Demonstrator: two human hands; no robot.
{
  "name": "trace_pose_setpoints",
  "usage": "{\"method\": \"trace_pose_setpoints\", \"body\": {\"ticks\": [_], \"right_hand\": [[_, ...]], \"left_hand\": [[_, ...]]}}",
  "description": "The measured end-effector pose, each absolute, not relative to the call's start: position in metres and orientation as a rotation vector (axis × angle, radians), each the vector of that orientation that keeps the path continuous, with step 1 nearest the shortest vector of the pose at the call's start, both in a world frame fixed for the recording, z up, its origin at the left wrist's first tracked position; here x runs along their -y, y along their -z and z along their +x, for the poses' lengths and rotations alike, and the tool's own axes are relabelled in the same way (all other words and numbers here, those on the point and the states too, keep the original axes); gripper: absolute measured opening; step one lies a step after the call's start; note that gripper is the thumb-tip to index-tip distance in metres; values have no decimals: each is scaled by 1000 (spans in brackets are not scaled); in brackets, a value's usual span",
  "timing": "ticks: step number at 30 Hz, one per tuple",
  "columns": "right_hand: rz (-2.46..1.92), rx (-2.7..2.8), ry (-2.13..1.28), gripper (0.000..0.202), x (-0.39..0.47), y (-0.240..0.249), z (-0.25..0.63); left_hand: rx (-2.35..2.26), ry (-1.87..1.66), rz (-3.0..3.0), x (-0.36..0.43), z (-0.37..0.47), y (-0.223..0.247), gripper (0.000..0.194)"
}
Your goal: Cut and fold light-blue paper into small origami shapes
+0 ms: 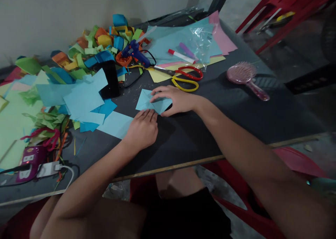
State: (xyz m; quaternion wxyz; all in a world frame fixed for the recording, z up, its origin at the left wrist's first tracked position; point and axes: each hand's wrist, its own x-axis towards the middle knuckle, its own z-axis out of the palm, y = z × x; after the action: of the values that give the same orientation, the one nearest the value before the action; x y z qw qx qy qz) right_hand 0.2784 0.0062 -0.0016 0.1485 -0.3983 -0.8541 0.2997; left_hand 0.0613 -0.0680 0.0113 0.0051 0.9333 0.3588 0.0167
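A small folded piece of light blue paper (141, 100) with crease lines lies on the dark tabletop. My left hand (144, 128) is closed at its near edge, fingers together and bent onto the paper, thumb hidden. From the right, my right hand (178, 99) grips the same paper, its thumb at the near right corner and its fingers curved over the top. Scissors (186, 78) with one red and one yellow handle lie just beyond the right hand. Left of the left hand is a flat light blue sheet (115, 124), partly under that hand.
A blue glue gun (135, 53) sits by a heap of coloured paper loops (99, 44). A black phone-like object (111, 78) stands among blue sheets. Two markers (181, 56), a pink hairbrush (244, 74) and a purple power socket (31, 162) with cords lie around. Red chairs (291, 4) stand beyond.
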Motion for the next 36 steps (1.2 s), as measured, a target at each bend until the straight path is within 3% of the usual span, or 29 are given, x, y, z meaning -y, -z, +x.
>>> {"method": "trace_pose_setpoints", "body": {"ticks": [4, 11, 14, 18, 23, 31, 36], "right_hand": [[-1117, 2442, -849, 55, -7, 3, 279], [-1240, 2035, -789, 26, -3, 12, 260], [-1401, 1945, -674, 25, -2, 15, 251], [-1456, 1910, -688, 27, -3, 16, 249], [-1443, 1873, -721, 25, -3, 16, 249], [-1479, 1885, -668, 26, -1, 16, 246], [-1465, 1889, -669, 25, -2, 15, 246]], "left_hand": [[-1187, 8, 2862, 70, 64, -16, 47], [-1267, 57, 2828, 81, 68, -10, 56], [-1264, 80, 2846, 84, 70, -8, 64], [-1241, 12, 2868, 79, 68, -6, 55], [-1587, -139, 2782, 72, 63, 0, 61], [-1625, 56, 2727, 74, 62, -3, 83], [-1570, 169, 2751, 79, 65, -10, 80]]}}
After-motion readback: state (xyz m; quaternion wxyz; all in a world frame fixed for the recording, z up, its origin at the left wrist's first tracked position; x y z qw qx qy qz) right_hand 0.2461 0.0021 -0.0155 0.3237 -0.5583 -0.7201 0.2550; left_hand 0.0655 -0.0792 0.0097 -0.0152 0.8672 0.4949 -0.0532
